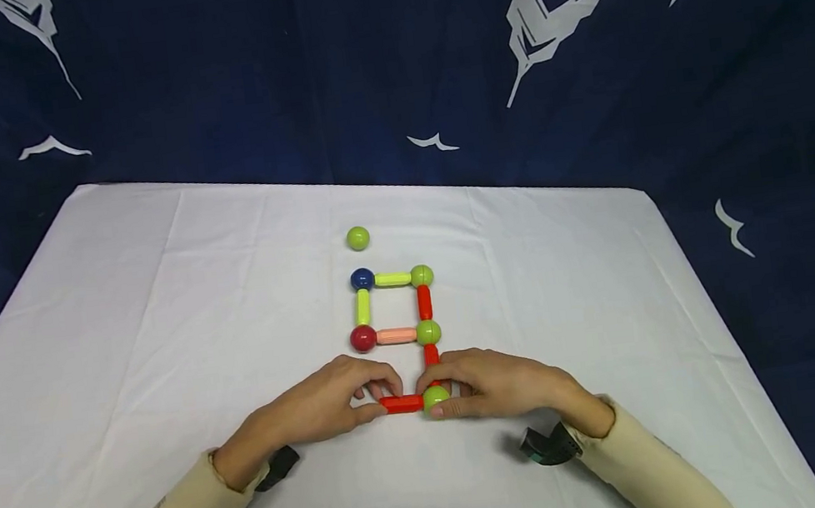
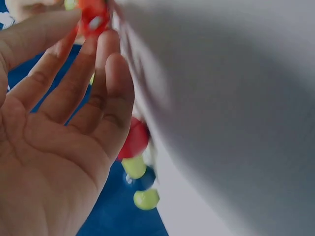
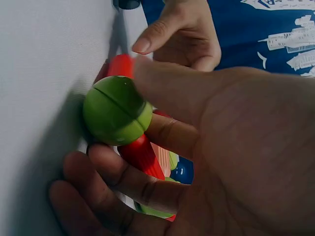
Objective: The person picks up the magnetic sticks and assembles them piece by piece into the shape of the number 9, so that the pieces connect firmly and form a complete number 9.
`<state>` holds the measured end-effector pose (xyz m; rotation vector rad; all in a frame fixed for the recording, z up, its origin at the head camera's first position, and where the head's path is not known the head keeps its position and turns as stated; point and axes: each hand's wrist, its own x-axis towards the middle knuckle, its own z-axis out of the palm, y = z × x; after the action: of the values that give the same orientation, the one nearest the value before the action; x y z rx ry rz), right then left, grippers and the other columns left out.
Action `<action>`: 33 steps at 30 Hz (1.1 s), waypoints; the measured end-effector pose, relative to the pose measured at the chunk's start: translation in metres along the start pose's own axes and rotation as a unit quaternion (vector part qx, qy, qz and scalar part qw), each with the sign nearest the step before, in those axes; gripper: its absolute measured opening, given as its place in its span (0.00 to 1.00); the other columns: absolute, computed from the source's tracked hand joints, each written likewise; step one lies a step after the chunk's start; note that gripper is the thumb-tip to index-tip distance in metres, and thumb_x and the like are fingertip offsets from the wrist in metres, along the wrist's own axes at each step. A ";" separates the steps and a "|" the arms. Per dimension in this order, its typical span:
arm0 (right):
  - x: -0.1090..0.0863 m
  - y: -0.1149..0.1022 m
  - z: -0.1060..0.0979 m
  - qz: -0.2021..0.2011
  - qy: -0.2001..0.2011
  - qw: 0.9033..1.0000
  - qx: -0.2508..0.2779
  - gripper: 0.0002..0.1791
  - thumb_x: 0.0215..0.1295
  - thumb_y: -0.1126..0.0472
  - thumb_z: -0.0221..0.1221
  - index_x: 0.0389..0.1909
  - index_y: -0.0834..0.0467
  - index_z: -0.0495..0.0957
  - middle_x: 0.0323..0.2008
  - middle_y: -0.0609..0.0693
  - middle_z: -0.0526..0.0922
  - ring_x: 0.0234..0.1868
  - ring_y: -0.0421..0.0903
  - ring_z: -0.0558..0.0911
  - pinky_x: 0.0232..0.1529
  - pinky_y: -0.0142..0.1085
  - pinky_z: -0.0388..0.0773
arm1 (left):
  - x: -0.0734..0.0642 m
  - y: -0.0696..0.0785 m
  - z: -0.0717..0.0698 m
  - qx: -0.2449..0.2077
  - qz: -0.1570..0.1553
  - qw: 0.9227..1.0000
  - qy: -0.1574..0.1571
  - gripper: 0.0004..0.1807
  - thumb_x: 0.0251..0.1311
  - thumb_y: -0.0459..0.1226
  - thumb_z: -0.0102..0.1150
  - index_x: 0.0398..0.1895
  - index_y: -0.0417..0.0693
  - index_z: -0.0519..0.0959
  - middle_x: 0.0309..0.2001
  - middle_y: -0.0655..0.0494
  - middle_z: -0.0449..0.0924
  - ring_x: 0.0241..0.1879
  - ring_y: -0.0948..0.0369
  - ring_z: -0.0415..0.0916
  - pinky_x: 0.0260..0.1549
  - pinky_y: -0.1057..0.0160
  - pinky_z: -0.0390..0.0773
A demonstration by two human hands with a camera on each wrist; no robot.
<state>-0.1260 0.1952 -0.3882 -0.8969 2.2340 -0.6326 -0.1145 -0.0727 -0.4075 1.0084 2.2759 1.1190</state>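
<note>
My left hand [image 1: 329, 399] pinches a red magnetic rod [image 1: 404, 404] between thumb and fingers; the left wrist view shows the rod's end with a silvery centre [image 2: 95, 21]. The rod's other end meets a green ball [image 1: 435, 399], which my right hand [image 1: 493, 380] holds between thumb and fingers. From that ball a second red rod [image 1: 431, 355] runs up to another green ball [image 1: 428, 332]. Above lies a square of rods: a pink rod [image 1: 396, 336], a red ball [image 1: 363, 339], a blue ball [image 1: 362, 279], yellow-green rods [image 1: 392, 279] and a further red rod [image 1: 424, 302].
A loose green ball [image 1: 358, 238] lies beyond the square's blue corner. White cloth [image 1: 571, 294] covers the table, and a dark blue patterned curtain [image 1: 244, 80] hangs behind it. Dark wrist devices [image 1: 550, 445] sit at both cuffs.
</note>
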 end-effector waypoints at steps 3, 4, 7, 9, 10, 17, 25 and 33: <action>0.000 0.000 0.000 -0.002 -0.001 1.000 -0.012 0.13 0.69 0.45 0.61 0.51 0.41 0.79 0.39 0.35 0.77 0.33 0.35 0.74 0.38 0.31 0.74 | 0.005 0.003 -0.016 0.013 0.001 1.000 0.019 0.14 0.61 0.29 0.66 0.49 0.48 0.82 0.43 0.59 0.84 0.41 0.66 0.78 0.46 0.62 0.81; 0.000 0.001 0.000 -0.004 -0.001 1.000 -0.013 0.12 0.69 0.45 0.61 0.51 0.41 0.79 0.38 0.35 0.76 0.33 0.35 0.74 0.38 0.31 0.73 | 0.007 0.004 -0.024 0.015 0.001 0.999 0.032 0.14 0.61 0.29 0.65 0.50 0.46 0.81 0.43 0.57 0.84 0.41 0.65 0.78 0.46 0.61 0.81; 0.000 0.002 -0.001 -0.009 -0.001 1.000 -0.013 0.12 0.69 0.46 0.61 0.51 0.41 0.79 0.37 0.36 0.76 0.32 0.35 0.73 0.37 0.30 0.73 | 0.020 0.003 -0.052 0.015 -0.009 0.997 0.080 0.16 0.62 0.31 0.65 0.54 0.43 0.80 0.47 0.52 0.84 0.42 0.62 0.79 0.46 0.57 0.81; 0.000 0.002 -0.001 -0.010 -0.001 1.000 -0.010 0.12 0.69 0.46 0.61 0.51 0.41 0.79 0.37 0.36 0.75 0.32 0.35 0.73 0.36 0.30 0.72 | 0.032 -0.003 -0.071 0.017 -0.023 0.993 0.114 0.19 0.63 0.31 0.64 0.57 0.43 0.78 0.50 0.48 0.82 0.44 0.58 0.79 0.46 0.55 0.80; 0.000 0.003 -0.001 -0.008 -0.001 1.000 -0.010 0.12 0.69 0.46 0.61 0.51 0.41 0.79 0.36 0.36 0.75 0.31 0.35 0.73 0.36 0.30 0.72 | 0.038 -0.008 -0.080 0.020 -0.032 0.991 0.128 0.20 0.63 0.31 0.64 0.59 0.42 0.77 0.52 0.46 0.81 0.45 0.56 0.79 0.46 0.54 0.79; 0.002 0.003 0.000 0.001 -0.013 1.000 -0.001 0.13 0.69 0.46 0.61 0.51 0.40 0.78 0.37 0.37 0.75 0.32 0.36 0.73 0.35 0.29 0.72 | 0.073 -0.052 -0.118 0.028 -0.127 0.979 0.155 0.26 0.68 0.31 0.55 0.69 0.44 0.69 0.56 0.39 0.74 0.52 0.46 0.75 0.54 0.50 0.73; 0.002 0.005 0.001 -0.006 -0.018 1.000 0.010 0.12 0.70 0.44 0.61 0.50 0.38 0.78 0.37 0.36 0.75 0.34 0.35 0.74 0.37 0.30 0.74 | 0.093 -0.071 -0.121 -0.025 -0.180 0.976 0.118 0.31 0.71 0.36 0.55 0.76 0.55 0.61 0.66 0.38 0.67 0.64 0.46 0.66 0.66 0.45 0.65; 0.002 0.005 0.001 -0.006 -0.016 1.000 0.010 0.12 0.70 0.45 0.60 0.51 0.39 0.77 0.36 0.37 0.74 0.32 0.35 0.73 0.35 0.29 0.73 | 0.101 -0.070 -0.116 0.007 -0.184 0.975 0.121 0.27 0.70 0.36 0.57 0.71 0.52 0.68 0.63 0.39 0.70 0.59 0.47 0.67 0.61 0.47 0.68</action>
<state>-0.1287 0.1966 -0.3929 -0.9038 2.1924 -0.6407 -0.2831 -0.0841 -0.3998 0.4405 2.5257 1.1122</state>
